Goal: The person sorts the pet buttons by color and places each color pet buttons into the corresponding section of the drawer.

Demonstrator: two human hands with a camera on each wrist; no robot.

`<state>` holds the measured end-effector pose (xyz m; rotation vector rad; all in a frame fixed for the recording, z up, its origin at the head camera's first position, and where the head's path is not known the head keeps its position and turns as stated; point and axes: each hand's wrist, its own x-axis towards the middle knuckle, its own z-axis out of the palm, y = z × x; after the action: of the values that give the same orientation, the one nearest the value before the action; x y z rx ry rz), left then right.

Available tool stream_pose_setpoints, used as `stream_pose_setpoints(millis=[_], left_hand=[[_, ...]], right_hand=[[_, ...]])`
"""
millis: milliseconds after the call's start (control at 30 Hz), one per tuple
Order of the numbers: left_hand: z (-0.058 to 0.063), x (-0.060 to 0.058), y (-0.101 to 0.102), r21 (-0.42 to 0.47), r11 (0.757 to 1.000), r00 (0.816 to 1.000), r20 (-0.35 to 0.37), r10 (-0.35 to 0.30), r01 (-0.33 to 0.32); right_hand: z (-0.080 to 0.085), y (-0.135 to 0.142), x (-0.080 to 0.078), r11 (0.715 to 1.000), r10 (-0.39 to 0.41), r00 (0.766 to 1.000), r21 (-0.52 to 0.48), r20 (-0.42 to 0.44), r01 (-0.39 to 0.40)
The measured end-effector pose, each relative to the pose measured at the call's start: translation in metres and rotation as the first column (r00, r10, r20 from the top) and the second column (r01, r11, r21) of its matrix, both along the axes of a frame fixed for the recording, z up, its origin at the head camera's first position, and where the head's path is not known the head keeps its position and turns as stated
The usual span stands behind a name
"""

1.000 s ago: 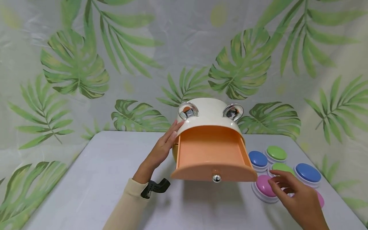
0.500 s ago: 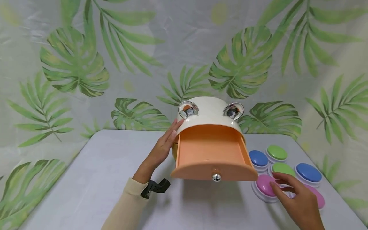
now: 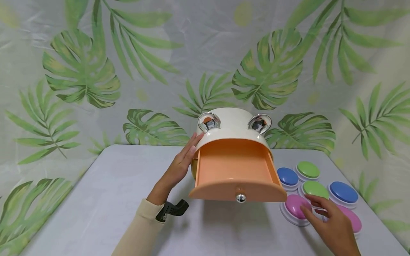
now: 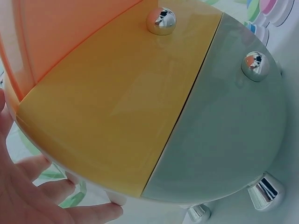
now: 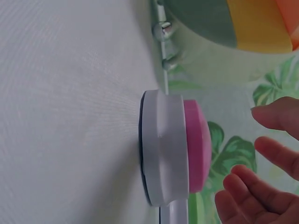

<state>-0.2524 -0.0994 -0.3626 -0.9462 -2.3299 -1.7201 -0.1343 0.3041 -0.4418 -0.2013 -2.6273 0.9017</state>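
Note:
A rounded cabinet with a white top, silver ring-shaped eyes and stacked drawers stands on the table. Its orange top drawer is pulled out, with nothing inside it and a silver knob in front. Below it, the left wrist view shows a yellow drawer and a grey-green drawer, both closed. My left hand rests with extended fingers along the cabinet's left side. My right hand, fingers loosely bent and holding nothing, hovers by a pink push button on a white base; the right wrist view shows a gap between them.
Several more round buttons cluster to the cabinet's right, among them a blue one, a green one and another blue one. A leaf-patterned curtain hangs behind the white table. The pulled-out drawer overhangs the tabletop.
My right hand has shifted slightly left and lower over the pink button. My left hand, the cabinet and its orange drawer stay as they were.

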Motion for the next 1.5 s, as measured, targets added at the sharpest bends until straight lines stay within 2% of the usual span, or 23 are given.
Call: stream_pose_setpoints(millis=[167, 267, 733, 767, 967, 1000, 1067, 1333, 1500], left_hand=[[-0.017, -0.016, -0.001, -0.002, 1.000, 0.999, -0.029, 0.023, -0.023], [-0.021, -0.018, -0.001, 0.004, 1.000, 0.999, -0.045, 0.025, -0.025], [-0.023, -0.019, -0.001, 0.000, 0.999, 0.998, -0.056, 0.035, -0.035], [-0.019, -0.016, 0.000, 0.002, 0.999, 0.998, -0.048, 0.033, -0.032], [-0.019, -0.016, 0.000, 0.005, 0.999, 0.999, -0.043, 0.031, -0.031], [-0.023, -0.019, 0.000, 0.003, 0.999, 0.998, -0.051, 0.035, -0.035], [-0.023, -0.019, 0.000, 0.001, 0.999, 0.998, -0.050, 0.036, -0.036], [-0.024, -0.019, 0.000, 0.001, 0.999, 0.998, -0.052, 0.032, -0.032], [-0.023, -0.018, 0.000, 0.006, 0.999, 0.998, -0.051, 0.032, -0.031]], right_hand=[[-0.002, 0.002, -0.003, 1.000, -0.008, 0.999, -0.003, 0.049, 0.008], [-0.004, 0.002, -0.004, 1.000, 0.000, 0.998, -0.012, 0.066, 0.001], [-0.014, 0.003, -0.006, 1.000, 0.023, 0.992, -0.016, 0.127, -0.021], [-0.014, 0.003, -0.006, 1.000, 0.028, 0.991, -0.015, 0.130, -0.027], [-0.015, 0.006, -0.008, 0.999, 0.049, 0.978, -0.010, 0.203, -0.048], [-0.016, 0.006, -0.008, 0.999, 0.049, 0.975, -0.013, 0.219, -0.047], [-0.016, 0.007, -0.009, 0.999, 0.047, 0.971, -0.014, 0.235, -0.045], [-0.018, 0.008, -0.011, 0.998, 0.069, 0.969, -0.006, 0.239, -0.070], [-0.017, 0.010, -0.012, 0.997, 0.076, 0.948, -0.030, 0.310, -0.070]])
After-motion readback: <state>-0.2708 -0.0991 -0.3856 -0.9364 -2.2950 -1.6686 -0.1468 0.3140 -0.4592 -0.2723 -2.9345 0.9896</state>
